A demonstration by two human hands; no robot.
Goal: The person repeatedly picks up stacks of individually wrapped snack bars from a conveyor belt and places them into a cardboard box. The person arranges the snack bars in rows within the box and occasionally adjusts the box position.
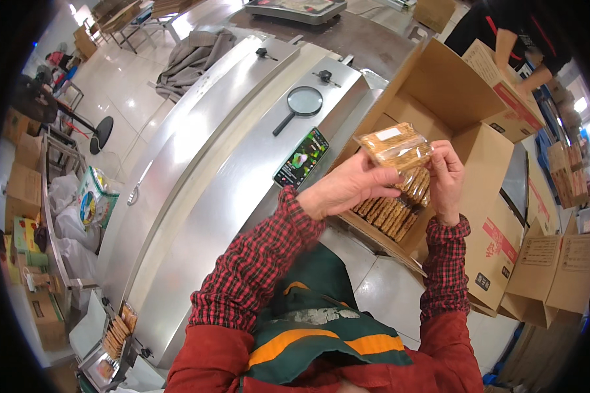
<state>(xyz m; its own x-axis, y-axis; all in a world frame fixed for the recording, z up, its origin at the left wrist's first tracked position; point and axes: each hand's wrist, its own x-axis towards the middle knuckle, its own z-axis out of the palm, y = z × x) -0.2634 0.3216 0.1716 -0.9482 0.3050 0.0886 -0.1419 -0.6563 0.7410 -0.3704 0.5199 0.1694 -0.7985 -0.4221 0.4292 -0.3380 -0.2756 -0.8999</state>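
Observation:
A clear-wrapped pack of golden-brown crackers or brittle (396, 146) is held up over an open cardboard box (423, 110). My left hand (354, 185) grips it from the near left side, thumb and fingers spread around its lower edge. My right hand (446, 169) pinches the right end of the wrapper. A white label lies on the pack's upper face. Below, rows of similar wrapped packs (388, 216) stand on edge inside the box; my hands and the held pack hide part of them.
On the steel conveyor housing (211, 196) at left rest a magnifying glass (305, 101) and a phone (302, 157) with a lit screen. More packs (116, 336) sit at the conveyor's lower end. Printed cartons (491, 250) stand right. Another person's hands (533, 81) touch a box at upper right.

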